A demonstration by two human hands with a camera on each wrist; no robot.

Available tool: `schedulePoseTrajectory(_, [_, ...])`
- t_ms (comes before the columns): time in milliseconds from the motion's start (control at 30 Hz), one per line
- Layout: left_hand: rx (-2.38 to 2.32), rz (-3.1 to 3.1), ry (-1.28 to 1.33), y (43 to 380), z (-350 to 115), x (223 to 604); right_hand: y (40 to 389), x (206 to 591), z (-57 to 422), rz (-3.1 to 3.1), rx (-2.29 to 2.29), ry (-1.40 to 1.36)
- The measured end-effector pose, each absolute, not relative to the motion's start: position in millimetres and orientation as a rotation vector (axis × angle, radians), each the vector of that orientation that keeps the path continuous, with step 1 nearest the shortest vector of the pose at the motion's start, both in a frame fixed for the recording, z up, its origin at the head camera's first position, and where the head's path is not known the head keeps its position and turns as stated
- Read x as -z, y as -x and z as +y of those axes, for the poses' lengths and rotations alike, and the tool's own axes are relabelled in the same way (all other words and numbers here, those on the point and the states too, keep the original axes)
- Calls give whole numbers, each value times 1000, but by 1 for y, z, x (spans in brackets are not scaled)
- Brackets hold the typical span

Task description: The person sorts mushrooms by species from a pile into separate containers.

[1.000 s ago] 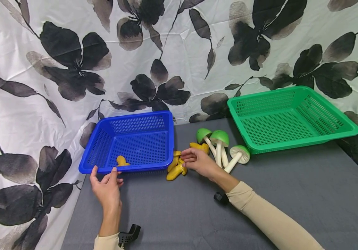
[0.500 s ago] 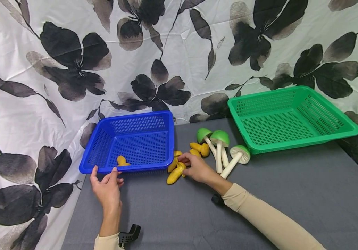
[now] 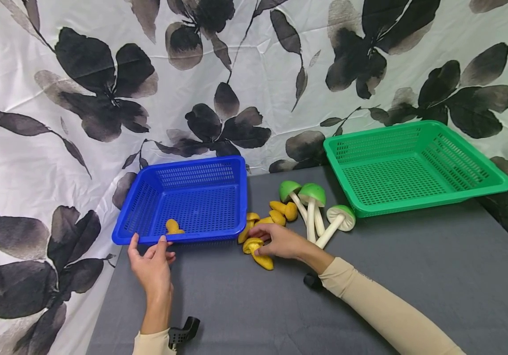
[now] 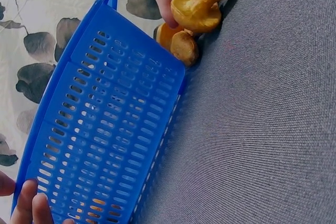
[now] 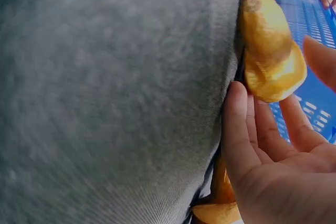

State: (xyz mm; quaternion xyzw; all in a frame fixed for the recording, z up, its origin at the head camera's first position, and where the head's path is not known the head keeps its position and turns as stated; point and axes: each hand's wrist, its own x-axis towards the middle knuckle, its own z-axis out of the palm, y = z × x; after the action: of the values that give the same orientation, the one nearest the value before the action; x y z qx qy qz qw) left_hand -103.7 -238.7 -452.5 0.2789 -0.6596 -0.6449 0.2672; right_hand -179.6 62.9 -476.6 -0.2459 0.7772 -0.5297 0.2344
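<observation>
My left hand (image 3: 151,268) grips the front rim of the blue basket (image 3: 242,197), fingers curled at the rim in the left wrist view. A yellow mushroom (image 3: 173,227) lies inside that basket. Just right of the basket, my right hand (image 3: 280,240) is over a yellow mushroom (image 3: 263,257) with a flared cap. In the right wrist view its fingers (image 5: 241,129) reach straight beside the cap, and the thumb (image 5: 320,61) stands apart from it. Several more yellow mushrooms (image 3: 277,218) lie behind this hand, partly hidden by it.
Green-capped mushrooms with long white stems (image 3: 310,212) lie right of the yellow ones. A green basket (image 3: 413,207) stands at the back right. Grey cloth (image 3: 254,315) covers the table, and a floral curtain (image 3: 254,59) hangs behind.
The yellow mushroom by my right hand has swung round, its stem now toward the front right, and shifted slightly right. My left hand has stayed at the basket rim.
</observation>
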Motion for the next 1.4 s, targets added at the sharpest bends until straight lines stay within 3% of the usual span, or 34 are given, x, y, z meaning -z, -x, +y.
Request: schedulePoseTrajectory(1400, [1734,-1788,-737,103,-238,454,183,474,85,2087,1435,575])
